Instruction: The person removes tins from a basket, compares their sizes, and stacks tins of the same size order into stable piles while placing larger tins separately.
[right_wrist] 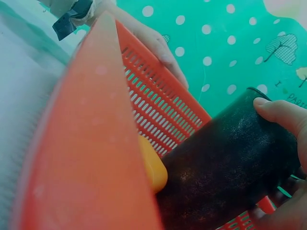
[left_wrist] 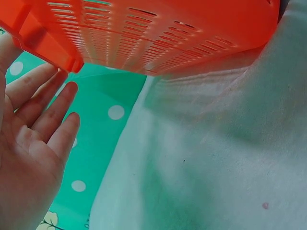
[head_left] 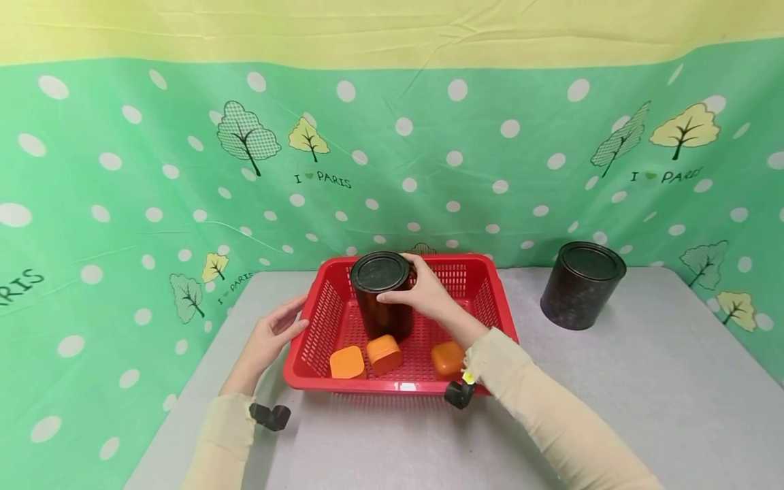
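Observation:
A dark cylindrical canister (head_left: 386, 309) with a black lid stands inside a red plastic basket (head_left: 401, 386). My right hand (head_left: 422, 292) grips the canister near its top, thumb on the near side; in the right wrist view that thumb presses near the rim of the canister (right_wrist: 225, 163). At the basket's left side is my left hand (head_left: 273, 340), its fingers fairly straight against the rim; the left wrist view shows the palm (left_wrist: 33, 148) and fingertips by the basket edge. Two orange rounded blocks (head_left: 348, 363) (head_left: 384, 354) lie before the canister, and a third orange piece (head_left: 448, 358) lies to the right.
A wider black lidded can (head_left: 582, 286) stands on the grey table (head_left: 618, 395), right of the basket. Behind the table hangs a green dotted cloth (head_left: 453, 184) printed with trees. A small black camera (head_left: 459, 393) is worn on the right wrist.

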A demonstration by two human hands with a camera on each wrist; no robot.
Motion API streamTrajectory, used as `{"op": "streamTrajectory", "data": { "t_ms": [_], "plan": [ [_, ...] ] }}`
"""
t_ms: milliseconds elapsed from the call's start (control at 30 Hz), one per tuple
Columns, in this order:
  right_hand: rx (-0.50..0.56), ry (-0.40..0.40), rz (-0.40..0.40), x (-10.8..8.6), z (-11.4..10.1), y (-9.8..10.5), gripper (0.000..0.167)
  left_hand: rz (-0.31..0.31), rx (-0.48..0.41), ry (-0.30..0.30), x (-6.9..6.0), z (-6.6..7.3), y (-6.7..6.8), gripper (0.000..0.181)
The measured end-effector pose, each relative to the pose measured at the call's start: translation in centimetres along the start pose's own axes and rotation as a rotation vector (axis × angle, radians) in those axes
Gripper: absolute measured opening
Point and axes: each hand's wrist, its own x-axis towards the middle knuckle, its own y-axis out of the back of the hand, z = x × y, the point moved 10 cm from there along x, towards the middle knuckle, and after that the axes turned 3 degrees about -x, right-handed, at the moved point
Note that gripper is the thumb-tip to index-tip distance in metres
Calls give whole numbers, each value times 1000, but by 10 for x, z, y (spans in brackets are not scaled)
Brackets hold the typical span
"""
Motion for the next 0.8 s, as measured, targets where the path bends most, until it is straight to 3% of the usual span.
{"op": "streamTrajectory", "data": {
  "t_ms": [167,400,800],
  "plan": [
    [35,2,17,0,-5,4,88,-1,-10,-27,0,3,1,55],
    [100,-2,26,-5,-19,14,88,-7,1,-6,0,0,1,58],
    [128,13,46,-32,-36,53,88,-7,-24,2,-1,2,-2,56]
  ]
}}
